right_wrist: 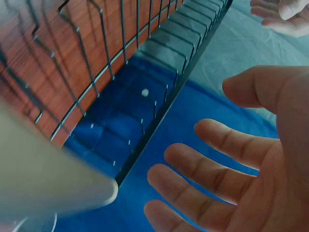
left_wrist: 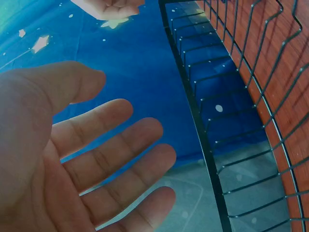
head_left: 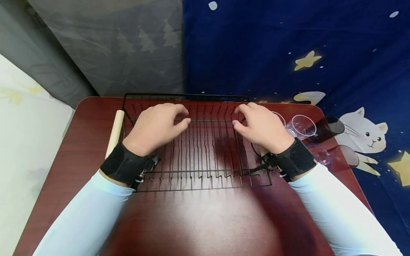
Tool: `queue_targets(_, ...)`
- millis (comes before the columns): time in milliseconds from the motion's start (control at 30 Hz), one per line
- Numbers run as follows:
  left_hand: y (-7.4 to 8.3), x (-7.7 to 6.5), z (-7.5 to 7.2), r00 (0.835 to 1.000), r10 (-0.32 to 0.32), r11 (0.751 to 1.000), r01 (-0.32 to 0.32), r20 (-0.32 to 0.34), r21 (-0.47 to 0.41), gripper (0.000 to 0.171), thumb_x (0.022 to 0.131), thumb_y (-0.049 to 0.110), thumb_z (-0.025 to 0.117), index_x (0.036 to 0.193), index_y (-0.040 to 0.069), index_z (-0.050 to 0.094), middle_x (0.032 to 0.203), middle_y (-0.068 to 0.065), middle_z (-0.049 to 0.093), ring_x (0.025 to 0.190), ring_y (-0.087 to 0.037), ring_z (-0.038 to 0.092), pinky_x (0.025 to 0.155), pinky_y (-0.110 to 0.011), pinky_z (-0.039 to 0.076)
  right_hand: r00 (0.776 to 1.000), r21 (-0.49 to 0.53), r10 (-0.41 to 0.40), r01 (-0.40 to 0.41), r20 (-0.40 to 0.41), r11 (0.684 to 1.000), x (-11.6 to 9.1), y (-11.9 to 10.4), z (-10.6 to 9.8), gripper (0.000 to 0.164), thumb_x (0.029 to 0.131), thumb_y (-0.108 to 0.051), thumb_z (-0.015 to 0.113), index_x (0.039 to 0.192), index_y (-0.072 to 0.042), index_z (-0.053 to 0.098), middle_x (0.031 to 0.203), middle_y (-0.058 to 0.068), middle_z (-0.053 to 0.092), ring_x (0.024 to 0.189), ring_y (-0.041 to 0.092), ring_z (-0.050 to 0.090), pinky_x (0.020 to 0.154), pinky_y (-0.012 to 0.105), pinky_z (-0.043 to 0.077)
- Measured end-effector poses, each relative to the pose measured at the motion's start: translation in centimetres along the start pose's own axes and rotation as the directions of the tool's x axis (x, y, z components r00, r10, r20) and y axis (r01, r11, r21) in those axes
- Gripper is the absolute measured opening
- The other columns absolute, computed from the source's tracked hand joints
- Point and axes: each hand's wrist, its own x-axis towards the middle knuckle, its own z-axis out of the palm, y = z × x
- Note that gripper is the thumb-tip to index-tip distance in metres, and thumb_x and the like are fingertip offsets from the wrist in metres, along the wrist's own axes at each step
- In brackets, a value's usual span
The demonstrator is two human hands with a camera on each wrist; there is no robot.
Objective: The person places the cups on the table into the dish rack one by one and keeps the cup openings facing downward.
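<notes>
A black wire dish rack (head_left: 187, 95) stands on the table below both hands. Over its left part hangs my left hand (head_left: 153, 126), thumb and fingers apart and gently bent, holding nothing. My right hand (head_left: 264, 126) hovers above the rack's right side in a similar pose, its palm bare in the right wrist view. On the rack's left end is a pale wooden handle (head_left: 115, 133). Another wooden handle (right_wrist: 53, 174) shows close up in the right wrist view; in the head view the right arm mostly hides it.
Several transparent cups, among them a clear cup (head_left: 302, 128) and a dark cup (head_left: 328, 129), stand at the table's right, beside my right wrist. Blue and grey curtains (head_left: 240, 46) hang behind the back edge. The reddish-brown table (head_left: 205, 220) extends toward me in front of the rack.
</notes>
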Motion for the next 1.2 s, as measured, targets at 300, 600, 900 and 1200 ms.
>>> queue_targets(300,0.3,-0.2,0.4,0.999,0.006,1.0,-0.007,0.035,0.015,0.038,0.1,0.043,0.056,0.128,0.018,0.066,0.121,-0.002,0.068,0.097,-0.02,0.066,0.074,-0.042,0.053,0.998,0.039,0.035,-0.033,-0.053,0.999,-1.4,2.4,-1.0,0.034,0.095,-0.036,0.055,0.119,-0.014,0.064,0.118,0.01,0.063,0.105,0.029,0.061,0.084,0.052,0.049)
queue_targets(600,0.4,-0.2,0.3,0.999,0.016,1.0,-0.017,0.042,0.019,0.041,0.1,0.044,0.055,0.128,0.017,0.065,0.123,-0.004,0.066,0.099,-0.021,0.066,0.079,-0.043,0.053,0.993,0.047,0.111,-0.109,-0.048,0.993,-2.6,4.9,-1.9,0.038,0.099,-0.039,0.052,0.121,-0.01,0.063,0.116,0.015,0.063,0.103,0.032,0.06,0.084,0.055,0.047)
queue_targets(900,0.4,-0.2,0.5,0.998,0.038,0.999,-0.039,0.045,0.022,0.042,0.1,0.043,0.055,0.129,0.014,0.065,0.123,-0.006,0.067,0.102,-0.024,0.067,0.082,-0.044,0.053,0.984,0.01,0.177,-0.177,-0.007,0.984,-4.4,7.9,-1.8,0.044,0.098,-0.04,0.054,0.126,-0.007,0.06,0.119,0.019,0.06,0.098,0.033,0.059,0.08,0.054,0.047)
queue_targets(1200,0.5,-0.2,0.7,0.998,0.052,0.998,-0.053,0.037,0.036,0.042,0.1,0.043,0.055,0.129,0.015,0.065,0.121,-0.006,0.068,0.098,-0.024,0.067,0.08,-0.045,0.052,0.978,-0.001,0.209,-0.209,0.01,0.978,-7.2,11.6,-0.9,0.042,0.097,-0.033,0.056,0.124,-0.002,0.06,0.12,0.026,0.059,0.106,0.039,0.059,0.087,0.059,0.046)
